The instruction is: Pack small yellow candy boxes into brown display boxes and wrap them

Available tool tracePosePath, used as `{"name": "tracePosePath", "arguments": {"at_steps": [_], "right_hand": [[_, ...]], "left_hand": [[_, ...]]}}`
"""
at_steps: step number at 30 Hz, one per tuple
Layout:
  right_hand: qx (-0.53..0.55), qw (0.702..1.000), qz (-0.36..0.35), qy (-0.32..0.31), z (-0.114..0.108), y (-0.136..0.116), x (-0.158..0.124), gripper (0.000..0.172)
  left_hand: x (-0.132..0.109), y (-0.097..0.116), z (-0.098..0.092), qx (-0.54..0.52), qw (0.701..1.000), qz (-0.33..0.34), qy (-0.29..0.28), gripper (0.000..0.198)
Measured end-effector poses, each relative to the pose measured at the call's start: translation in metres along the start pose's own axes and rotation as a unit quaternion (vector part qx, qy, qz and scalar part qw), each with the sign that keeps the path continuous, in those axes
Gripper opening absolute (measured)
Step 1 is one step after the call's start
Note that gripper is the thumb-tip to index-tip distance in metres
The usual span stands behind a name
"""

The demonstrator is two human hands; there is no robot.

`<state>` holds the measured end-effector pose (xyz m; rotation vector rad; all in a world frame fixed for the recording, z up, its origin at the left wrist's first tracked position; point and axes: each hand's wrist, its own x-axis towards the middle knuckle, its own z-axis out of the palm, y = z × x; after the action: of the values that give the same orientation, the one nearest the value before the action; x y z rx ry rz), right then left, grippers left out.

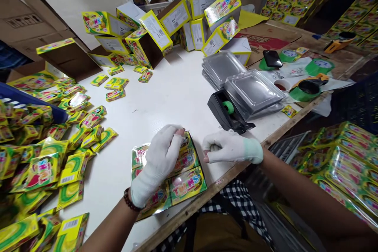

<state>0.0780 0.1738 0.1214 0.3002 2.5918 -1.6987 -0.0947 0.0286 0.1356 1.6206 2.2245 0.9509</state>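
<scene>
Fingers [177, 136] of the gloved left hand [158, 161] are bent and press down on a clear pack [177, 177] of sachets that lies flat on the white table [165, 98] near its front edge; the fingertips grip the pack's far edge. About four sachets show through the wrap, the rest hidden under the hand. Just to the right, the gloved right hand [228, 149] rests on the table with fingers curled, thumb and forefinger pinched at the pack's right edge; whether they hold anything small is hard to tell. Beyond the right hand stands one black tape dispenser [227, 114] with a green roll, touching two stacks of clear trays [242, 86]. To the left a heap of loose yellow sachets [53, 149] spreads over the table, too many and too overlapped to count, cut off by the frame's edge; five more lie apart farther back. At the far end roughly a dozen open yellow boxes [165, 23] are piled up. On the right, a phone [272, 58] and two green tape rolls [307, 88] lie on brown board, and wrapped packs [339, 157] are stacked below the table.
</scene>
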Motion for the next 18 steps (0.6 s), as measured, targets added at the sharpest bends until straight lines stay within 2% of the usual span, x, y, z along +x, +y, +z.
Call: {"name": "tracePosePath", "arguments": {"at_steps": [3,6,8,10,12,14,16,18], "right_hand": [[0.003,0.997,0.026,0.069,0.001,-0.001,-0.003,0.025],[0.090,0.983,-0.020,0.157,0.004,0.003,0.008,0.025],[0.120,0.966,-0.076,0.218,0.009,0.007,0.029,0.023],[0.089,0.952,-0.125,0.264,0.017,0.009,0.062,0.021],[0.030,0.947,-0.154,0.280,0.027,0.011,0.098,0.018],[-0.045,0.952,-0.151,0.264,0.038,0.015,0.130,0.014],[-0.125,0.958,-0.125,0.226,0.047,0.020,0.149,0.013],[-0.193,0.956,-0.100,0.195,0.054,0.026,0.155,0.017]], "left_hand": [[-0.038,0.012,-0.007,0.027,0.998,0.027,-0.042,0.023],[-0.078,0.016,0.004,0.090,0.983,0.129,-0.092,0.016],[-0.096,0.017,0.016,0.154,0.963,0.195,-0.107,0.025],[-0.105,0.017,0.026,0.218,0.941,0.239,-0.100,0.027],[-0.106,0.017,0.032,0.263,0.925,0.257,-0.096,0.024],[-0.105,0.015,0.034,0.287,0.918,0.251,-0.112,0.022],[-0.105,0.013,0.035,0.291,0.917,0.240,-0.132,0.023],[-0.106,0.009,0.036,0.284,0.920,0.236,-0.132,0.023]]}}
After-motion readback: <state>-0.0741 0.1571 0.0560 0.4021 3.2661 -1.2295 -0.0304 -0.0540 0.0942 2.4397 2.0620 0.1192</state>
